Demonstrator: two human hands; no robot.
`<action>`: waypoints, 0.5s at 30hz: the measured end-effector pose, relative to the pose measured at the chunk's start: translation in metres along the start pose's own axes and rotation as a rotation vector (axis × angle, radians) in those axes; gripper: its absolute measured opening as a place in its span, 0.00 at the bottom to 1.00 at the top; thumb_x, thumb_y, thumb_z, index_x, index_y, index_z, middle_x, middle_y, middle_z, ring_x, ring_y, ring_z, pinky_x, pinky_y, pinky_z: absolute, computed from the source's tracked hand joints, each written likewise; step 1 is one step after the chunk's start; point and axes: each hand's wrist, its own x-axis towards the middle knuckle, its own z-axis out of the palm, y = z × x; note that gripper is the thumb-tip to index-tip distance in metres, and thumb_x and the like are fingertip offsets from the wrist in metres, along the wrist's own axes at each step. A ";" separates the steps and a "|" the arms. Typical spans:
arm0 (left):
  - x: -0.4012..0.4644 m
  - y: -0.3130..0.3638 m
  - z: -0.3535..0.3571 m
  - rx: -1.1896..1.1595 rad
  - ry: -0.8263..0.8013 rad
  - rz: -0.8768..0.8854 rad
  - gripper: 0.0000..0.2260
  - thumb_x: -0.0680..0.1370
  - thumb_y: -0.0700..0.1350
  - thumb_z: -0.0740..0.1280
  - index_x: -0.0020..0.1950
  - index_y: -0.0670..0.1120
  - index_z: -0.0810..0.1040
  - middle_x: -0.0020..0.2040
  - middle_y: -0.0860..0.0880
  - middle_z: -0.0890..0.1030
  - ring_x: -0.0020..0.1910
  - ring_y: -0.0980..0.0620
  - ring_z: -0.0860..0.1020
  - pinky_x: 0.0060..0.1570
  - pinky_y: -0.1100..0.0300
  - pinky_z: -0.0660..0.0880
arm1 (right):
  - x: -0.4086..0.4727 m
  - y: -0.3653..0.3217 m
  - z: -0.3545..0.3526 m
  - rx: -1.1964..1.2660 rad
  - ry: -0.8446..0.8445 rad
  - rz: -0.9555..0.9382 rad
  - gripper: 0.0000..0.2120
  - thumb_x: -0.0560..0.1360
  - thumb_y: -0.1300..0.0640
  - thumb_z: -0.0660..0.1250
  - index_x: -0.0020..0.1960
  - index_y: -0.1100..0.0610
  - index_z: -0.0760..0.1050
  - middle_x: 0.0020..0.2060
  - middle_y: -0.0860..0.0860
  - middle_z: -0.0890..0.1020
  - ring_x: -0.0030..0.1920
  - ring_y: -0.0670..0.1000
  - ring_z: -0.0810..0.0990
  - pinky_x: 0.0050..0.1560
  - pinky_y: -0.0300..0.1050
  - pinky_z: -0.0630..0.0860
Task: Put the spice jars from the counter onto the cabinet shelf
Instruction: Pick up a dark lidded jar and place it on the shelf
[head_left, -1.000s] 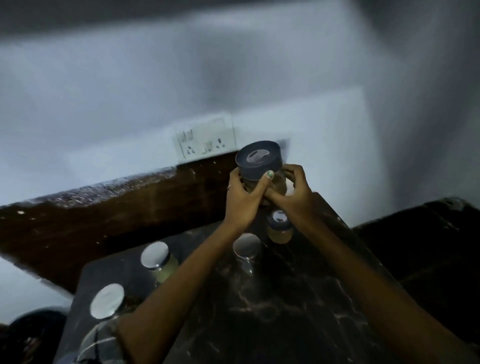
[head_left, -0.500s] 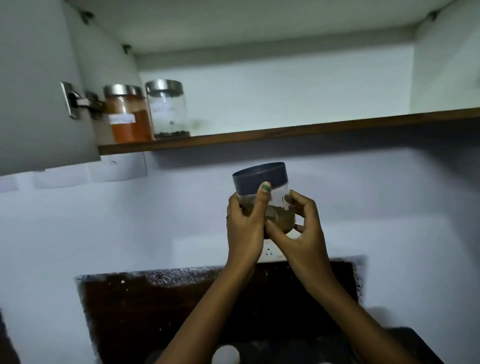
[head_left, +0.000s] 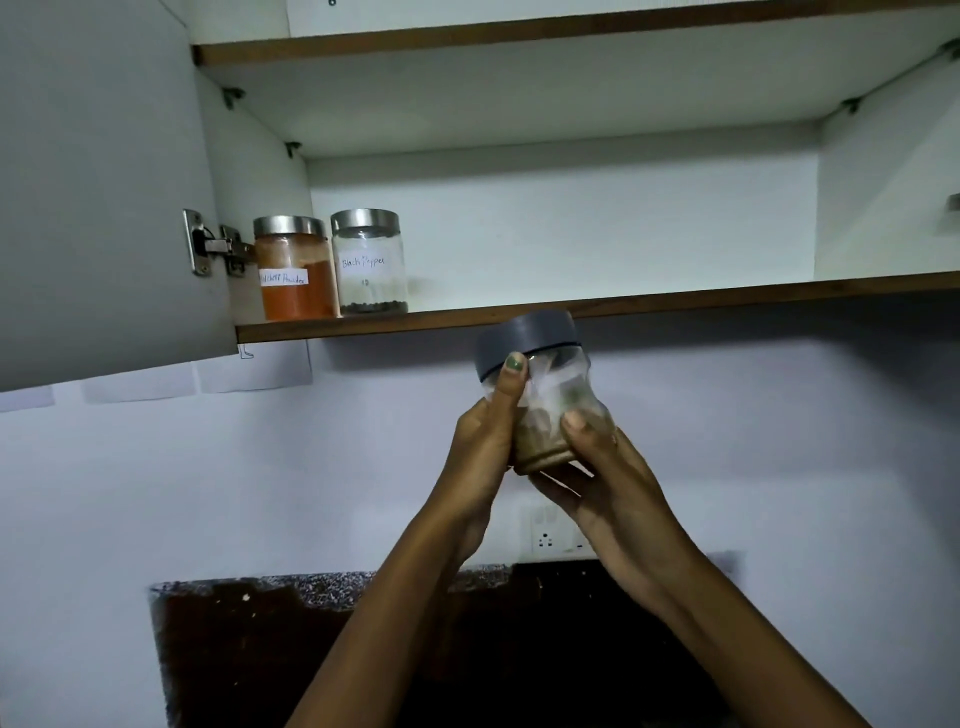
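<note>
Both hands hold a clear spice jar (head_left: 548, 395) with a dark grey lid and brown contents, tilted slightly left, just below the front edge of the cabinet shelf (head_left: 675, 301). My left hand (head_left: 483, 441) grips its left side, thumb up against the lid. My right hand (head_left: 608, 483) cups its base and right side. On the shelf's left end stand two steel-lidded jars: an orange chilli powder jar (head_left: 296, 270) and a black pepper jar (head_left: 370, 262), touching side by side.
The open cabinet door (head_left: 98, 197) hangs at the left with its hinge (head_left: 208, 244) beside the orange jar. A wall socket (head_left: 550, 535) sits under my hands. The dark counter backsplash (head_left: 260, 649) is at the bottom. An upper shelf (head_left: 519, 31) runs above.
The view has swung up from the counter to the cabinet. Both hands have lifted the grey-lidded jar from above the counter up to just under the shelf edge.
</note>
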 end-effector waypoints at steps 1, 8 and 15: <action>-0.001 0.001 0.001 -0.002 -0.011 0.009 0.28 0.74 0.67 0.56 0.59 0.48 0.79 0.53 0.46 0.84 0.56 0.49 0.81 0.61 0.53 0.74 | -0.002 0.001 0.002 -0.074 0.041 -0.051 0.31 0.63 0.44 0.72 0.63 0.52 0.71 0.57 0.53 0.81 0.57 0.50 0.80 0.62 0.49 0.75; -0.006 -0.007 0.013 -0.043 0.029 0.062 0.15 0.77 0.62 0.56 0.53 0.55 0.75 0.36 0.69 0.82 0.39 0.69 0.81 0.33 0.77 0.73 | -0.002 0.008 0.009 -0.783 0.322 -0.567 0.42 0.63 0.55 0.78 0.69 0.55 0.58 0.60 0.46 0.65 0.61 0.45 0.71 0.57 0.35 0.73; -0.002 0.002 -0.004 -0.132 0.060 0.080 0.18 0.79 0.60 0.53 0.50 0.53 0.79 0.43 0.54 0.86 0.45 0.57 0.84 0.47 0.63 0.79 | 0.000 -0.011 0.006 -0.227 -0.026 -0.179 0.32 0.65 0.42 0.72 0.66 0.45 0.67 0.58 0.48 0.81 0.58 0.47 0.80 0.58 0.44 0.75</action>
